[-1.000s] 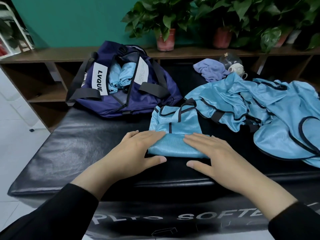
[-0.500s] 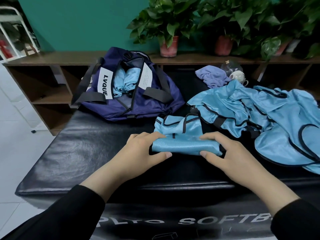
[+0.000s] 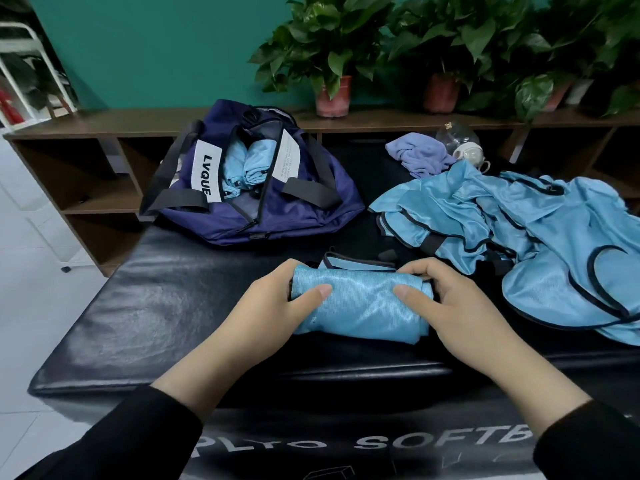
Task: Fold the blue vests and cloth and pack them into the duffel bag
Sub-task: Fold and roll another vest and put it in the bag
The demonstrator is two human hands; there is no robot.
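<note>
A light blue vest point(image 3: 360, 303) lies rolled into a thick bundle on the black padded bench point(image 3: 166, 313) in front of me. My left hand point(image 3: 270, 313) grips its left end and my right hand point(image 3: 450, 306) grips its right end, thumbs on top. The navy duffel bag point(image 3: 304, 216) sits open at the back left, with rolled blue vests point(image 3: 249, 164) inside. A heap of unfolded blue vests point(image 3: 519, 230) with dark trim spreads over the right side. A lilac cloth point(image 3: 419, 154) lies crumpled behind that heap.
A white cup and a glass globe point(image 3: 464, 147) stand beside the lilac cloth. A brown wooden shelf point(image 3: 104, 123) runs behind the bench, carrying potted plants point(image 3: 332, 64). White tiled floor point(image 3: 31, 289) lies to the left.
The flat folded vest has been rolled away from me into a thick bundle. Both hands went from pressing flat on it to gripping its two ends.
</note>
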